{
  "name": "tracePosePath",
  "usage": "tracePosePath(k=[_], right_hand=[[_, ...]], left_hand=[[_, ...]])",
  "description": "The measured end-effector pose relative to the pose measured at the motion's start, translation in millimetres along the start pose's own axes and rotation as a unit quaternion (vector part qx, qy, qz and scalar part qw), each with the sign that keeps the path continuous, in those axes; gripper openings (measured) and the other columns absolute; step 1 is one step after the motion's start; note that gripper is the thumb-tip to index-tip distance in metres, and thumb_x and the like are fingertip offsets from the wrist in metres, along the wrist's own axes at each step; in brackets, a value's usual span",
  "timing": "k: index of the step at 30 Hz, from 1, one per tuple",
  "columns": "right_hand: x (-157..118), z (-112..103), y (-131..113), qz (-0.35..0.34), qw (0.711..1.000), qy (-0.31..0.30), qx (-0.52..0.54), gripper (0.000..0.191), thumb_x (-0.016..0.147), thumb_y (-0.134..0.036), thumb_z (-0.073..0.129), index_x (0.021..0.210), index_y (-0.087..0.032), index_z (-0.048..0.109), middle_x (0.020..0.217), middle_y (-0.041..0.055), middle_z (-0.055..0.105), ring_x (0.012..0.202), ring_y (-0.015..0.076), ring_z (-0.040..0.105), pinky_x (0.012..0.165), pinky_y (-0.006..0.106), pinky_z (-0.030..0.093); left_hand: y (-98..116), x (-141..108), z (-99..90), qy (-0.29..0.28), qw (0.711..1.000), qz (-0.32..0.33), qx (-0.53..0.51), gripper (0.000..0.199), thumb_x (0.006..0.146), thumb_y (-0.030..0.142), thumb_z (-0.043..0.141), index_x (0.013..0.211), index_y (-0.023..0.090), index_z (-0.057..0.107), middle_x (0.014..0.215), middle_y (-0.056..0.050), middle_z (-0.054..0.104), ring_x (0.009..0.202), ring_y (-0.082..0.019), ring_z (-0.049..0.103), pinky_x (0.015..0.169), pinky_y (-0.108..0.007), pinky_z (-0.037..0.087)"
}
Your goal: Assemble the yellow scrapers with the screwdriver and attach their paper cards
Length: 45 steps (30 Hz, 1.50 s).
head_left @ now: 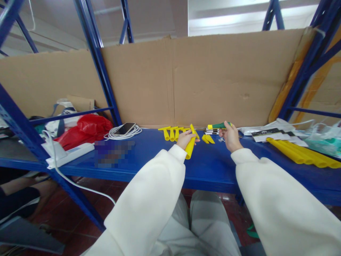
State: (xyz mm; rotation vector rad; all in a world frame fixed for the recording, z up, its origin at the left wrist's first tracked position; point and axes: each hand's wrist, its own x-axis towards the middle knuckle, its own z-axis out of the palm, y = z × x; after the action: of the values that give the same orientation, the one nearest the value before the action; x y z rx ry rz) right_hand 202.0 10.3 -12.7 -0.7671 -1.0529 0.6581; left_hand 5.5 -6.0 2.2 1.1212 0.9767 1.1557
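- Tube (189,151) of yellow material, with a narrower yellow crosspiece (193,128) at its far end, sits in the left hand (184,139) above the blue shelf (210,174). The fingers wrap around it, with fingertips showing on its right side; its open near end tilts down towards the person.
- The right hand (231,138) pinches the green-and-yellow handle of a screwdriver-like tool (220,126) between thumb and forefinger, the other fingers loosely curled. Its shaft points left; the tip is too small to make out.
- Tube and tool are apart. A firm but light left grip seems best, enough to stop the tube rolling without squashing its wall.
- With so light a pinch, the tool could swivel; wrapping more fingers around the handle would steady it. Left fingertips are best clear of the tip's line.
- Small yellow pieces (207,139) lie between the hands, and a row of T-shaped yellow pieces (172,133) lies beyond the left hand. Low, wide arm movements could knock either.
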Motion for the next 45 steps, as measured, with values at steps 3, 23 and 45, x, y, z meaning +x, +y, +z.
tracePosePath(k=[3,23,45], right_hand=[[0.4,-0.3,0.6,-0.001,1.0,-0.003,0.001,0.047,0.071,-0.06,0.07,0.075,-0.025,0.038,0.053,-0.008,0.046,0.041,0.0079,0.046,0.037,0.019,0.035],[0.8,-2.2,1.8,0.032,0.999,-0.025,0.025,0.049,0.071,-0.06,0.073,0.077,-0.024,0.041,0.055,-0.0068,0.052,0.046,0.0083,0.049,0.042,0.019,0.04],[-2.3,-7.7,-12.6,0.05,0.997,-0.05,0.001,0.037,0.074,-0.045,0.078,0.071,-0.02,0.051,0.053,-0.0036,0.057,0.041,0.0057,0.049,0.04,0.015,0.038]], left_hand=[[-0.5,0.7,-0.2,-0.001,1.0,0.002,0.0,0.056,0.08,0.005,0.065,0.134,0.013,0.057,0.115,-0.016,0.07,0.072,-0.017,0.073,0.047,-0.017,0.051],[-0.8,1.0,0.9,-0.003,1.0,0.002,-0.02,0.051,0.086,0.001,0.055,0.136,0.01,0.055,0.113,-0.014,0.07,0.063,-0.011,0.07,0.042,-0.014,0.047],[-6.4,7.6,-2.3,0.008,0.999,0.028,0.029,0.048,0.082,0.0,0.058,0.13,0.009,0.059,0.089,-0.008,0.072,0.054,-0.01,0.067,0.045,-0.016,0.049]])
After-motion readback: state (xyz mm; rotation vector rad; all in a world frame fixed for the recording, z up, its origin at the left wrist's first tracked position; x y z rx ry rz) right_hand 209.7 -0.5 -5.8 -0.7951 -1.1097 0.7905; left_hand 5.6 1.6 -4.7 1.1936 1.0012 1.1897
